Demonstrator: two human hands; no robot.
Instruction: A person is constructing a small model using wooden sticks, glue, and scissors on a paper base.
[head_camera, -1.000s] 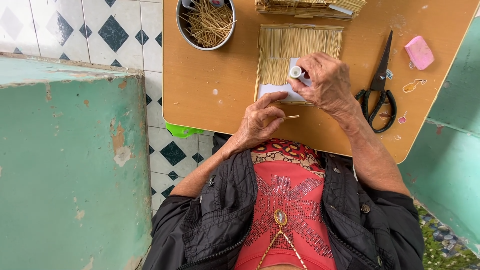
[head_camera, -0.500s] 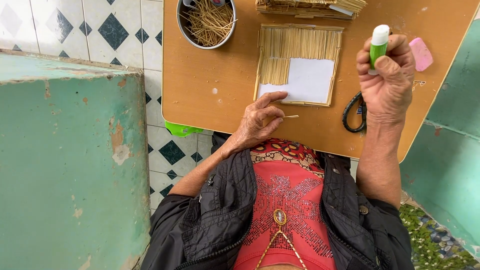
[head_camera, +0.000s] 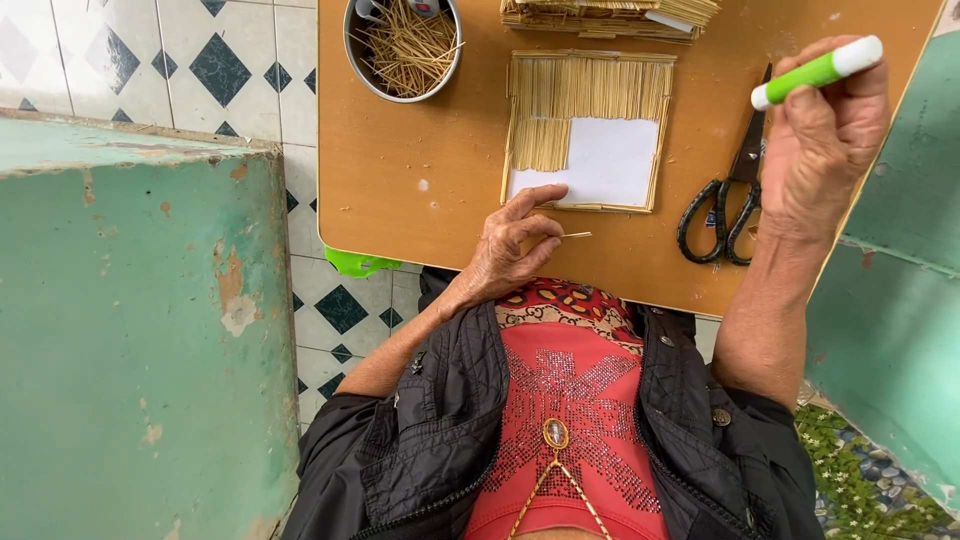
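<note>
Head view: right hand (head_camera: 820, 150) now lifted off panel, up at worktop's right edge, closed round green glue stick (head_camera: 815, 72), white end out. Was pressed on white card 1 s ago, so glue looks laid. Left hand (head_camera: 515, 245) hasn't moved, pinches thin stick (head_camera: 572, 236) just below stick panel (head_camera: 588, 130), part covered. Scissors (head_camera: 725, 200) beside. Metal bowl of sticks (head_camera: 403, 45) at top. Orange-brown worktop (head_camera: 420, 170); tiled floor (head_camera: 240, 70), worn green wall (head_camera: 130, 330).
</note>
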